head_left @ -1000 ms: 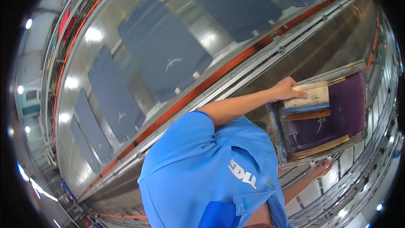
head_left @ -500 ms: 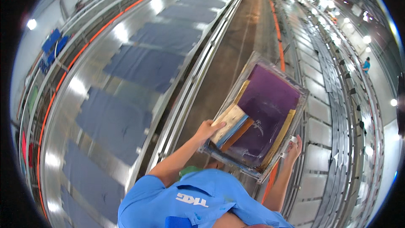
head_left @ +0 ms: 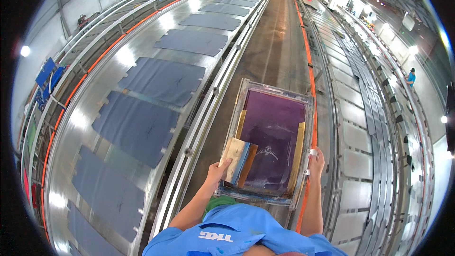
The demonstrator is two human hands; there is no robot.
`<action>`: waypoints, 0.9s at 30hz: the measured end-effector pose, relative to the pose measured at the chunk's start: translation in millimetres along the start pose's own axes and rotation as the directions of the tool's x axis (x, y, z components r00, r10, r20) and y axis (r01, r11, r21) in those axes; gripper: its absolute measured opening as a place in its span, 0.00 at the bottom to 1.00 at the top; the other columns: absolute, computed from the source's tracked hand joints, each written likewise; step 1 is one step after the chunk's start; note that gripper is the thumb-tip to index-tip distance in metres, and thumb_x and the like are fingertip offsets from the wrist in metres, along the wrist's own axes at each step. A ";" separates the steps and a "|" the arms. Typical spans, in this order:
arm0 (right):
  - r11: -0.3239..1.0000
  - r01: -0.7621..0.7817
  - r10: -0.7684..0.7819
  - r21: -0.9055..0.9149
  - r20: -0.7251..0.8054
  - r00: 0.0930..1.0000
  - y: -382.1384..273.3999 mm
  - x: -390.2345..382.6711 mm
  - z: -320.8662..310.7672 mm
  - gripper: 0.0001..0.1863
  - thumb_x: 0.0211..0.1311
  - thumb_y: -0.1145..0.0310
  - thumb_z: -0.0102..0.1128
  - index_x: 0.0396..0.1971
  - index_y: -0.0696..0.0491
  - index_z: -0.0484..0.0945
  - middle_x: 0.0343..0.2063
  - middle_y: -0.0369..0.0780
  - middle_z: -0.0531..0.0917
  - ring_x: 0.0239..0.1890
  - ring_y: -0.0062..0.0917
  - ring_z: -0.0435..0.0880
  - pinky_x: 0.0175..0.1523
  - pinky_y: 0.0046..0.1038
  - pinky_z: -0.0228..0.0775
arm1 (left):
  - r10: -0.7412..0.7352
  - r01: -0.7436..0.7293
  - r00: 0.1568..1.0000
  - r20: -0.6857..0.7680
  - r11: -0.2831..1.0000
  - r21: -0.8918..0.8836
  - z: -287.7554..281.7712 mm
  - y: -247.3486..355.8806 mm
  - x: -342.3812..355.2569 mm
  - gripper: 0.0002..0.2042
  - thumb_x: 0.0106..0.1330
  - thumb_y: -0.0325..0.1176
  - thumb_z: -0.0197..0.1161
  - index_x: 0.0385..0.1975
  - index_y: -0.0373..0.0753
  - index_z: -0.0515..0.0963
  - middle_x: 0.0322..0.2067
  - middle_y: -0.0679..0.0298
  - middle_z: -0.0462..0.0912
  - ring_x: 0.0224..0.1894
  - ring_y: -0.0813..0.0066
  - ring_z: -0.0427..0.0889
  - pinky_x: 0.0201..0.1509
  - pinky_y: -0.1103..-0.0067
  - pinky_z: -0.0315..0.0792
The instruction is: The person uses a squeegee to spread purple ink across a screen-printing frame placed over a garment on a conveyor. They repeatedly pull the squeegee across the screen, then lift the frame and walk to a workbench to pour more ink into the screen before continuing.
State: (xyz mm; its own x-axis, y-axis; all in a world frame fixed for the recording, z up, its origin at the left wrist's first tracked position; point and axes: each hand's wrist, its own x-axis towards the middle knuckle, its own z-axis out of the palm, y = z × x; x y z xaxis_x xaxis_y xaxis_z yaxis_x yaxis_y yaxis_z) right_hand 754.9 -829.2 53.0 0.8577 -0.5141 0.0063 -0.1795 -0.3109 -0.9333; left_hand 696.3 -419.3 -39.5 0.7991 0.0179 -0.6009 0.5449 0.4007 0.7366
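Note:
I carry a screen-printing frame (head_left: 270, 109) with a purple mesh and a pale curved motif, held level before my body. My left hand (head_left: 219, 170) is closed on a wooden-handled squeegee (head_left: 233, 160) with a blue and brown blade, lying across the frame's lower left corner; whether it also grips the frame rim is hidden. My right hand (head_left: 315, 161) is closed round a white fitting on the frame's right side. Dark gray fabric panels (head_left: 135, 128) lie in a row on the long metal table to my left, several with small faint marks.
Metal rails (head_left: 189, 147) edge the left table. A concrete aisle (head_left: 258, 47) runs ahead between the lines. An orange cable strip (head_left: 310, 66) follows the right line of metal platens (head_left: 354, 159) with dark strips of material. A person in blue (head_left: 410, 78) stands far right; blue equipment (head_left: 50, 78) is at left.
My view has swung from the left table round to straight down the aisle. The frame has turned from crosswise to upright in line with the aisle, both hands still on it.

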 end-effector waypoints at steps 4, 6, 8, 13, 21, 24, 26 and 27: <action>0.992 0.106 -0.107 -0.065 -0.008 0.994 -19.2 92.5 27.1 0.25 0.67 0.80 0.47 0.64 0.55 0.72 0.39 0.37 0.83 0.28 0.14 0.76 0.36 0.21 0.68 | 0.087 -0.088 0.994 0.059 0.996 0.014 43.5 62.5 79.4 0.30 0.62 0.51 0.72 0.45 0.24 0.81 0.36 0.54 0.86 0.34 0.71 0.86 0.39 0.75 0.79; 0.987 0.135 -0.137 -0.090 -0.016 0.990 -20.2 127.4 30.4 0.25 0.67 0.80 0.47 0.64 0.54 0.72 0.34 0.35 0.83 0.24 0.12 0.72 0.31 0.20 0.65 | 0.081 -0.084 0.993 0.089 0.996 0.030 61.2 87.6 116.3 0.29 0.62 0.51 0.72 0.45 0.24 0.81 0.36 0.54 0.86 0.33 0.72 0.86 0.37 0.76 0.79; 0.997 0.040 -0.041 -0.071 -0.022 0.999 -55.5 145.4 54.2 0.25 0.68 0.78 0.48 0.64 0.51 0.72 0.29 0.33 0.83 0.20 0.09 0.66 0.25 0.18 0.59 | 0.040 -0.035 0.996 0.082 0.998 -0.061 73.9 112.7 150.6 0.28 0.63 0.51 0.72 0.43 0.25 0.82 0.35 0.56 0.86 0.34 0.73 0.85 0.37 0.76 0.78; 0.999 0.036 -0.037 -0.012 -0.081 0.996 -41.9 199.2 63.4 0.24 0.69 0.77 0.49 0.65 0.52 0.72 0.29 0.34 0.82 0.23 0.11 0.70 0.28 0.19 0.62 | 0.002 -0.018 0.990 0.140 0.993 0.115 102.7 155.0 212.8 0.28 0.65 0.50 0.70 0.48 0.26 0.81 0.38 0.55 0.86 0.36 0.71 0.85 0.41 0.74 0.79; 0.994 -0.045 0.066 0.096 -0.228 0.972 -35.1 304.8 73.6 0.26 0.65 0.77 0.50 0.64 0.50 0.71 0.28 0.34 0.80 0.21 0.10 0.69 0.25 0.16 0.61 | -0.007 -0.056 0.977 0.213 0.956 0.287 193.9 231.8 326.6 0.31 0.60 0.55 0.72 0.50 0.29 0.82 0.40 0.57 0.86 0.42 0.72 0.84 0.47 0.75 0.75; 0.995 -0.014 0.041 0.098 -0.273 0.961 -39.1 383.8 82.0 0.26 0.66 0.78 0.50 0.65 0.47 0.71 0.27 0.33 0.78 0.18 0.09 0.65 0.22 0.15 0.56 | 0.051 -0.123 0.971 0.232 0.944 0.306 246.8 274.2 382.3 0.31 0.59 0.56 0.73 0.47 0.30 0.83 0.39 0.57 0.87 0.41 0.72 0.84 0.47 0.74 0.75; 0.996 -0.018 0.042 0.088 -0.279 0.959 -52.0 432.9 87.6 0.27 0.66 0.78 0.49 0.65 0.47 0.70 0.28 0.33 0.78 0.18 0.09 0.64 0.21 0.15 0.55 | 0.113 -0.168 0.972 0.205 0.947 0.272 276.1 291.4 408.0 0.30 0.59 0.57 0.72 0.43 0.31 0.85 0.36 0.57 0.87 0.39 0.71 0.84 0.46 0.73 0.75; 0.988 -0.031 0.068 0.153 -0.238 0.969 -57.3 459.4 88.3 0.27 0.66 0.78 0.50 0.65 0.47 0.70 0.27 0.33 0.77 0.17 0.08 0.62 0.21 0.15 0.53 | 0.134 -0.178 0.978 0.162 0.936 0.304 290.9 296.2 421.3 0.29 0.59 0.57 0.72 0.43 0.31 0.85 0.35 0.57 0.87 0.39 0.71 0.84 0.45 0.74 0.74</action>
State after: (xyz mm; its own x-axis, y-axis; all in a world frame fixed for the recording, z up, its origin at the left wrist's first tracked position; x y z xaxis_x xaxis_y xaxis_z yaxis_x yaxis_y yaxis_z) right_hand 1201.8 -977.0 77.7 0.7042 -0.7094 0.0282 -0.1303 -0.1682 -0.9771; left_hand 1268.2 -559.5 15.8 0.8952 -0.0769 -0.4389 0.4448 0.0937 0.8907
